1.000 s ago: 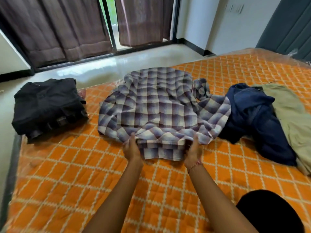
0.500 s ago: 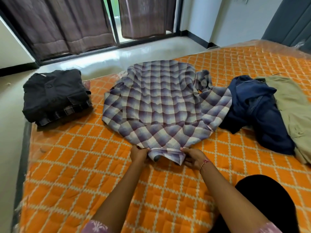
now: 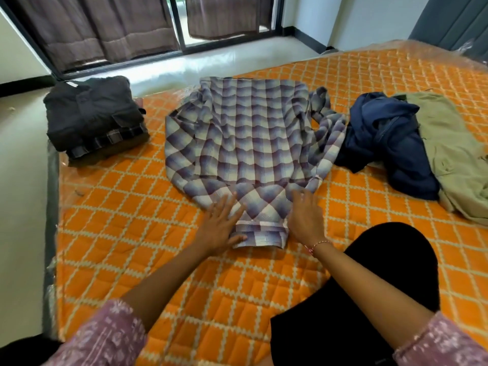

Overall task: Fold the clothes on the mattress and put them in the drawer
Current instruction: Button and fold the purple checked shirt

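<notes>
Checked shirt spread flat on the orange mattress, near edge turned up in a narrow fold, likely to start the folding. Left hand and right hand laid on it either side of that fold, fingers straight, gripping nothing, apparently pressing the cloth smooth. Folded dark stack parked at the far left corner; blue garment and khaki one heaped to the right, unfolded. Beyond, pale floor and curtains. No drawer in sight.

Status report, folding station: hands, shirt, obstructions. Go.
Left hand and right hand both flat, pressing the near end of the plaid shirt. Shirt spread on the mattress, collar end rolled. Nothing in the way.
</notes>
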Motion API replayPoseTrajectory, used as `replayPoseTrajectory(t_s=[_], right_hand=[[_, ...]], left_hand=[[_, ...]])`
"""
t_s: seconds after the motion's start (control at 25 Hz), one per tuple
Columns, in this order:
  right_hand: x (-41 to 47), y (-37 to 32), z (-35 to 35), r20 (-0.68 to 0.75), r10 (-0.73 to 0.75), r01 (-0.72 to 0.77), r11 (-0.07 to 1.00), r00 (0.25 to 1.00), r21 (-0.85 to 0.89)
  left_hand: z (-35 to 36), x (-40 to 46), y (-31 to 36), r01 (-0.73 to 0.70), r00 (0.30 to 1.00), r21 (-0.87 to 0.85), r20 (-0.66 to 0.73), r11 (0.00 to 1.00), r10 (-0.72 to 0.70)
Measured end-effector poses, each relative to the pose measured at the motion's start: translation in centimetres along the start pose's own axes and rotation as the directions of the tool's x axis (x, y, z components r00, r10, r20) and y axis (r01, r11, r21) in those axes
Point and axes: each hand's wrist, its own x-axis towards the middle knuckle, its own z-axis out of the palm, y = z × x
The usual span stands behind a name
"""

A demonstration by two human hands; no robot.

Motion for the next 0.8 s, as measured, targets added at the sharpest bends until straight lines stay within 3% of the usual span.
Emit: replayPoseTrajectory(t_s=[0.08, 0.12, 0.16, 0.28, 0.36, 0.44, 0.52, 0.6, 0.64, 0.68, 0.72, 0.76, 0.8], right_hand=[[0.3, -0.2, -0.3, 0.256, -0.286, 0.307, 0.951, 0.923, -0.046], [0.5, -0.1, -0.2, 0.442, -0.317, 0.387, 0.919, 0.839, -0.076], [0.9, -0.2, -0.5, 0.572, -0.301, 0.444, 0.887, 0.763, -0.126], [3.2, -1.2, -1.2, 0.750, -0.224, 0.534, 0.822, 0.622, -0.197], [4.1, -2.0, -1.4, 0.830, -0.179, 0.516, 0.844, 0.528, -0.146], [4.3, -2.8, -1.5, 0.858, -0.146, 0.495, 0.858, 0.492, -0.137], [4.2, -2.9, -0.8, 0.891, -0.088, 0.463, 0.875, 0.446, -0.145], [3.2, -2.3, 0.4, 0.969, 0.106, 0.359, 0.915, 0.224, -0.183], [2.6, -1.5, 1.6, 0.975, 0.164, 0.324, 0.923, 0.150, -0.205], [2.1, -1.1, 1.8, 0.965, 0.192, 0.334, 0.911, 0.178, -0.243], [1.9, -0.9, 1.9, 0.948, 0.161, 0.298, 0.923, 0.274, -0.243], [2.2, -1.2, 1.6, 0.918, 0.111, 0.233, 0.949, 0.381, -0.211], [2.7, -2.2, 0.7, 0.905, 0.051, 0.196, 0.970, 0.422, -0.147]], left_hand=[[-0.7, 1.0, -0.7, -0.075, 0.908, 0.085, 0.418, 0.994, 0.033], [-0.9, 1.3, -0.7, -0.100, 0.853, 0.139, 0.521, 0.985, 0.013], [-1.1, 1.5, -0.7, -0.133, 0.831, 0.182, 0.556, 0.974, 0.010], [-2.4, 1.9, -1.2, -0.238, 0.856, 0.243, 0.510, 0.940, 0.085], [-3.1, 2.5, -1.3, -0.201, 0.865, 0.202, 0.496, 0.958, 0.077], [-3.4, 3.7, -0.7, -0.107, 0.834, 0.143, 0.551, 0.984, 0.010], [-3.7, 4.8, 0.6, -0.087, 0.736, 0.113, 0.677, 0.990, -0.012], [-3.4, 4.7, 2.3, -0.076, 0.547, -0.010, 0.836, 0.997, 0.051], [-3.5, 4.0, 3.2, -0.034, 0.433, -0.092, 0.896, 0.995, 0.098], [-3.8, 3.3, 3.8, 0.056, 0.316, -0.185, 0.935, 0.981, 0.158], [-4.0, 2.7, 3.9, 0.206, 0.215, -0.267, 0.951, 0.941, 0.223], [-4.6, 2.3, 3.3, 0.379, 0.179, -0.329, 0.943, 0.865, 0.280], [-4.8, 2.1, 1.9, 0.509, 0.256, -0.381, 0.923, 0.772, 0.287]])
